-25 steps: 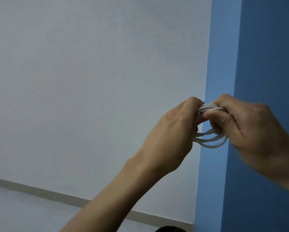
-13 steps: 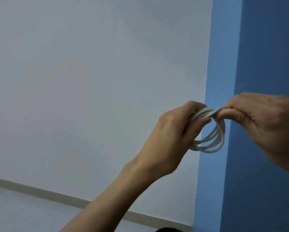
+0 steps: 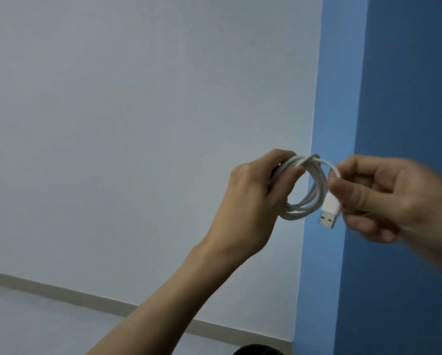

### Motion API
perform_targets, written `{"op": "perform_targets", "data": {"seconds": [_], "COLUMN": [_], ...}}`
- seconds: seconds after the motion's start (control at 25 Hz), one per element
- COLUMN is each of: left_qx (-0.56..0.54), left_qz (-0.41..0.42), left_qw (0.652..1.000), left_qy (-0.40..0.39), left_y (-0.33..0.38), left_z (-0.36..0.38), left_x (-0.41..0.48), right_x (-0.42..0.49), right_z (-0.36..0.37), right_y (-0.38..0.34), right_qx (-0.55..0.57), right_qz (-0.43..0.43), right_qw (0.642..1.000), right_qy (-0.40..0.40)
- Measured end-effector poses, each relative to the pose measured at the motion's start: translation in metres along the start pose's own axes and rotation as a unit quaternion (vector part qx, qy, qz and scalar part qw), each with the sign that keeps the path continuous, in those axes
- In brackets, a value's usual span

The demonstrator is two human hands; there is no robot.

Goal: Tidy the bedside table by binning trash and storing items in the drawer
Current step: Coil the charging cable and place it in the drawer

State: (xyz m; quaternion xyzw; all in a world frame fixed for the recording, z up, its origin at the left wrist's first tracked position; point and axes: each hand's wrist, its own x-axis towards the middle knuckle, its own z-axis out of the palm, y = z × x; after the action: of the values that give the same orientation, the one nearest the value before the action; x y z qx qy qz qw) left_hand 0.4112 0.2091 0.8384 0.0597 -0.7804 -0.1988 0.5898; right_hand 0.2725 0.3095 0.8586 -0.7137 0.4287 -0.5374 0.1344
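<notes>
A white USB cable [image 3: 307,198] is wound into a small coil and held up in the air in front of me. My left hand [image 3: 250,201] grips the left side of the coil, with the thumb through the loops. My right hand [image 3: 383,196], blurred, pinches the cable's free end just above the white USB plug [image 3: 330,213], which hangs down to the right of the coil. The bedside table, the drawer and the bin are out of view.
A pale wall [image 3: 138,124] fills the left and middle. A blue wall corner [image 3: 394,98] rises on the right. A light skirting board [image 3: 86,295] and grey floor [image 3: 35,324] run along the bottom left. A dark rounded object [image 3: 255,351] peeks in at the bottom edge.
My right hand has pulled away to the right, drawing the cable's end out of the coil so the USB plug now shows. The left hand has kept hold of the coil.
</notes>
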Motion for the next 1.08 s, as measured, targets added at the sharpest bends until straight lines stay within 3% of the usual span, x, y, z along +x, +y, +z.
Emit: {"op": "perform_targets", "data": {"seconds": [0.08,0.2,0.4,0.52,0.56,0.68,0.8,1.08], "left_qx": [-0.004,-0.015,-0.047,-0.062,-0.061,-0.075,-0.095,-0.082], "left_qz": [0.001,0.007,0.016,0.017,0.019,0.008,-0.015,-0.034], "left_qw": [1.0,1.0,0.999,0.997,0.997,0.997,0.995,0.996], "left_qy": [0.013,0.017,0.009,-0.029,-0.036,-0.012,0.028,-0.015], "left_y": [0.003,0.006,0.008,0.01,0.011,0.008,0.002,-0.009], "left_z": [0.003,0.005,0.005,0.01,0.012,0.009,-0.003,-0.019], "left_x": [0.001,0.002,0.0,-0.005,-0.007,-0.007,-0.001,-0.009], "right_x": [-0.002,-0.002,0.001,0.007,0.009,0.006,-0.001,-0.015], "right_z": [0.01,0.023,0.022,0.023,0.025,0.023,0.013,-0.011], "right_y": [0.003,0.005,0.019,0.025,0.025,0.024,0.021,0.011], "right_qx": [0.002,-0.055,-0.273,-0.11,-0.096,-0.151,-0.129,-0.181], "right_qz": [-0.066,-0.136,-0.165,-0.071,-0.062,-0.094,-0.107,-0.041], "right_qw": [0.997,0.973,0.9,0.971,0.98,0.974,0.983,0.983], "right_qy": [0.043,0.178,0.297,0.201,0.163,0.14,0.069,0.016]}}
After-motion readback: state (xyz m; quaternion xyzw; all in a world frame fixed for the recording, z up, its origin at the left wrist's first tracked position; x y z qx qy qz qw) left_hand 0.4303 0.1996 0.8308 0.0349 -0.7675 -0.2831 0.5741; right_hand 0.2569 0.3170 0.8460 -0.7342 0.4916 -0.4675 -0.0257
